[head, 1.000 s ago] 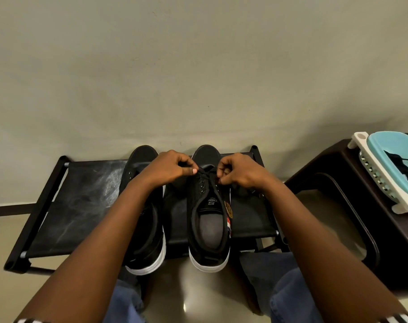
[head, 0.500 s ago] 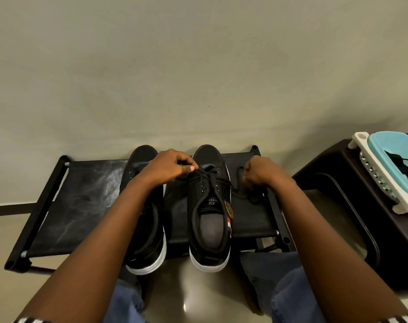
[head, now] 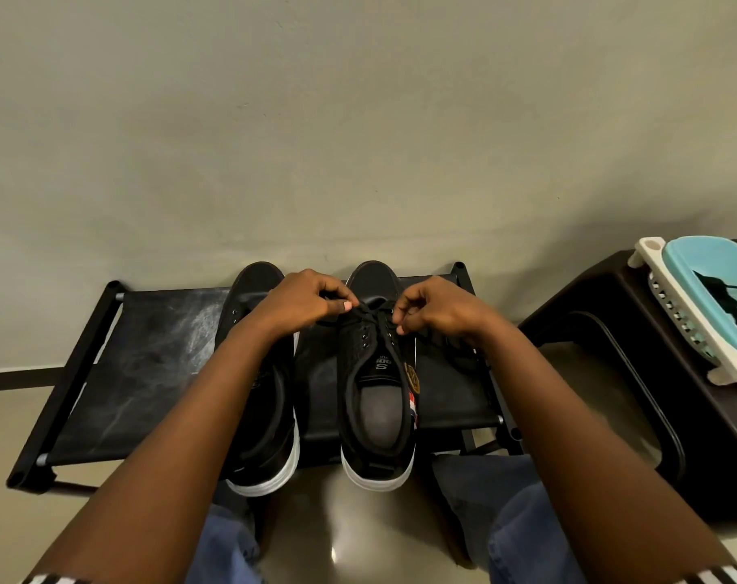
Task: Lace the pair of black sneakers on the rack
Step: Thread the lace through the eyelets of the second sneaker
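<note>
Head view: two black sneakers stand side by side on the rack [head: 156,373], toes toward the wall, heels overhanging the rack's near edge. The right sneaker [head: 377,385] sits near the middle of the rack; the left sneaker [head: 259,394] is just beside it and partly hidden under the left forearm.

Both hands work over the toe end of the right sneaker's eyelet rows. The left hand [head: 299,303] has its fingers curled, thumb and forefinger pinching one end of the black lace [head: 373,320]. The right hand [head: 436,307] is curled too, its fingertips pinching the other run of lace at the shoe's right eyelet row. So each grip is closed on the lace. The lace crosses between them above the tongue; only the eyelets farthest from the heel look threaded, while several nearer the heel show bare.

To do this step well, I judge it best to keep both ends evenly taut, feed the tip squarely into the next eyelet, and pull the slack through flat without twisting. The left sneaker appears unlaced, though the arm hides much of it.

At the right edge stands a dark stool [head: 653,373] carrying a blue and white basket [head: 670,314].
</note>
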